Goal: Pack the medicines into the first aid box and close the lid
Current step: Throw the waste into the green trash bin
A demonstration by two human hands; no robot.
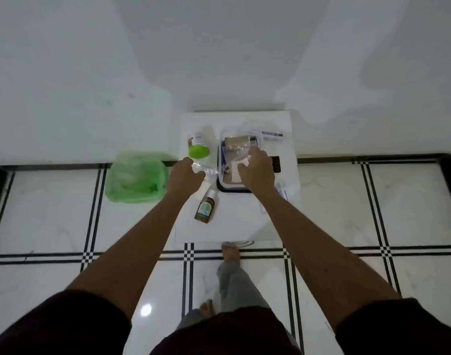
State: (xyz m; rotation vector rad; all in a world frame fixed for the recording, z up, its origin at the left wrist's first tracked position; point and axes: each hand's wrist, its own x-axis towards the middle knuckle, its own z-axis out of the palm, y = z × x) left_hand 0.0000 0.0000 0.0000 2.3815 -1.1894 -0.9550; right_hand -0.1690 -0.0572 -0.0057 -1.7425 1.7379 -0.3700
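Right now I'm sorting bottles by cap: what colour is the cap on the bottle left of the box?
Bright lime green cap, seen clearly in the head view.

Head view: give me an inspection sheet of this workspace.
Surface: small white table, crowded.
Job's things: clear plastic first aid box, open, tan bandage roll inside; brown glass bottle lying outside; green-capped jar outside.
Clutter: green plastic bag on the floor.
Grippers: left hand holds a clear wrapper; right hand over the box.
Cables: nothing seen.
Surroundings: white wall, black-lined tiled floor.
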